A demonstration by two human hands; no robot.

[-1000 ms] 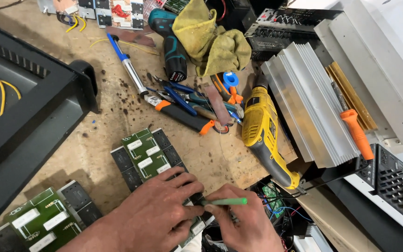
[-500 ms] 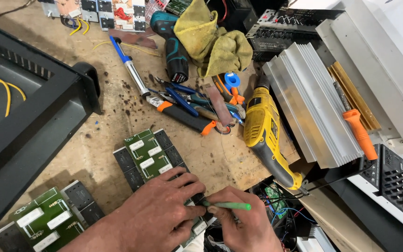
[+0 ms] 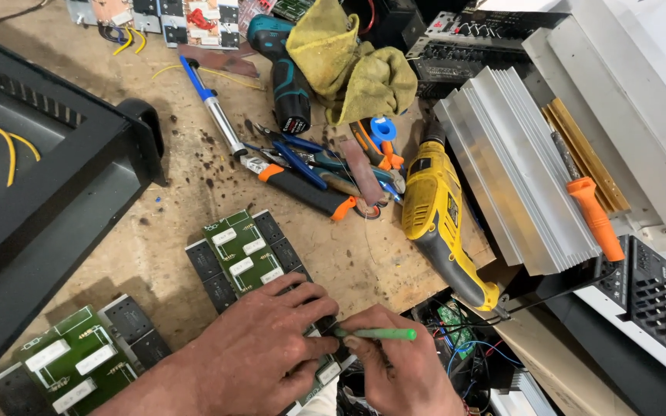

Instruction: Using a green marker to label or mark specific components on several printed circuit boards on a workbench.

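Left hand (image 3: pixel 260 347) flat, palm down w/ fingers spread, pinning the green circuit board (image 3: pixel 244 258) at the bench's near edge. Right hand (image 3: pixel 398 366) curled tight round a green tool (image 3: pixel 375 333), tip at the board. 2 such boards; other one (image 3: pixel 75 362) sits left. Yellow drill (image 3: pixel 441 219) just right, bare wood only btwn boards.

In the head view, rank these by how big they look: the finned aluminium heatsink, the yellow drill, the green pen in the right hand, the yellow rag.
Largest to smallest:
1. Finned aluminium heatsink
2. Yellow drill and yellow rag: they look about alike, so I won't rank them.
3. Green pen, the smallest, though nearest the camera and partly hidden by the right hand.
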